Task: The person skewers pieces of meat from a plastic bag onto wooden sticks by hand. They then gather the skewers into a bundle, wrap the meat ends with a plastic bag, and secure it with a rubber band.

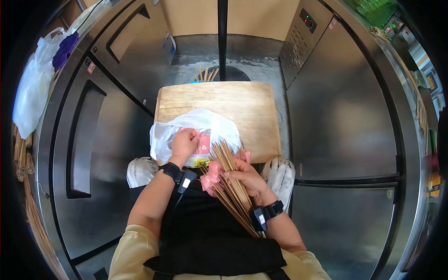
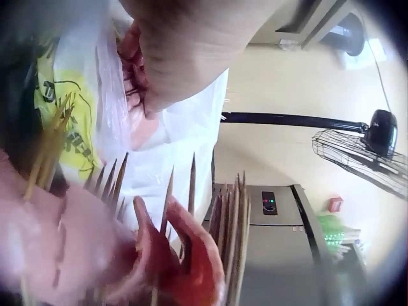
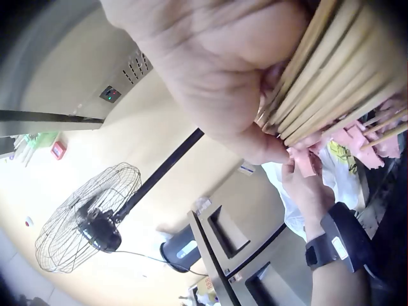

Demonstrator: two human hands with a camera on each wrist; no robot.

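My left hand (image 1: 183,145) reaches into a white plastic bag (image 1: 162,140) and pinches at the pink meat slices (image 1: 203,144) inside; the fingertips are partly hidden. A thick bundle of bamboo skewers (image 1: 239,190) lies in the grip of my right hand (image 1: 254,179), the thumb across it and the points toward the bag. Folded pink slices (image 1: 212,178) are threaded on several skewers at the left of the bundle. In the left wrist view a threaded slice (image 2: 197,258) shows close up, with sharp tips (image 2: 191,172) standing past it.
The bag lies on a wooden board (image 1: 254,109) in front of my knees. Steel fridges (image 1: 340,107) stand on both sides. Behind the board are a black pole (image 1: 222,42) and more skewers (image 1: 206,74). A fan (image 3: 95,217) appears in the right wrist view.
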